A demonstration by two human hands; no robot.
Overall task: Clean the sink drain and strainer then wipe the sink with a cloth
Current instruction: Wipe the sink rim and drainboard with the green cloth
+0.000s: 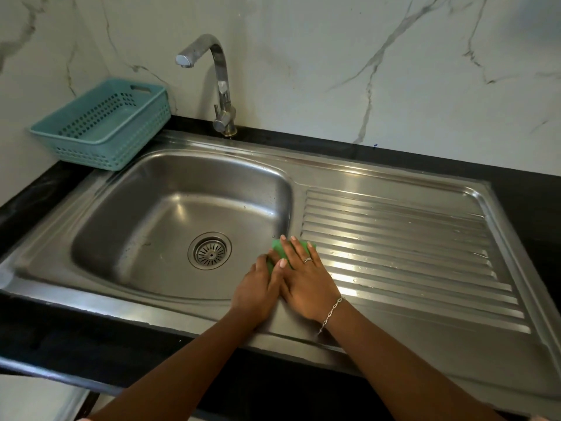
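Both hands press a small green cloth (277,247) flat onto the rim of the stainless-steel sink (127,287), on the strip between the basin and the ribbed steel draining board (394,244). The right hand (306,275) lies on top with its fingers spread and flat, palm down, nothing pinched; the left hand (258,288) sits touching it on its left, fingers loosely together, resting on the cloth's near-left edge.

Only the cloth's far edge and left corner show past the fingertips; its long axis seems to run from the left hand's knuckles away and to the right, toward the ribs, though most of it is hidden.

The round metal strainer (209,251) sits in the drain, well to the left of the left hand, and looks clean, so this is likely the wiping stage. To wipe well, keep the palm flat, use even pressure, and stroke along the ribs rather than across them, so that water is pushed toward the basin.
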